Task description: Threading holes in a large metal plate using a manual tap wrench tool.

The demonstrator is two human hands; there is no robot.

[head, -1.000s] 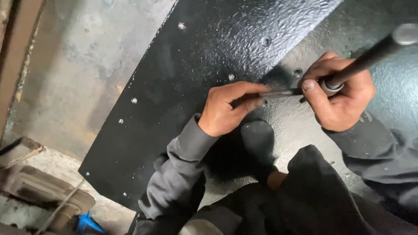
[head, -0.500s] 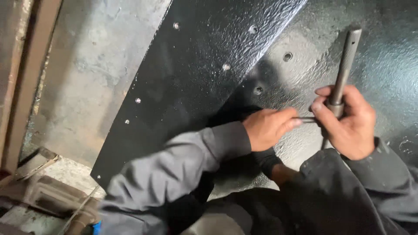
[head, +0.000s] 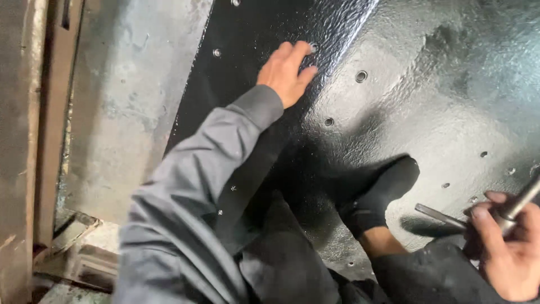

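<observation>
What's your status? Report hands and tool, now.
Left hand flat on black plate, fingertips at a hole. Right hand gripping metal wrench. Shoe on plate.

The metal tool (head: 509, 211), a grey bar with a thin rod projecting sideways, was gripped at the lower right of the black perforated plate (head: 394, 112), angled across it.

— How is the light?
— Dim, with bright glare on the glossy black metal plate (head: 427, 112) from twelve to two o'clock.
— Shadows?
— A deep one under the sock-clad foot (head: 382, 191), near four o'clock.
— Sharpness?
— The right hand (head: 509, 247) is motion-blurred at four o'clock; the left hand (head: 287, 73) is soft too.
</observation>
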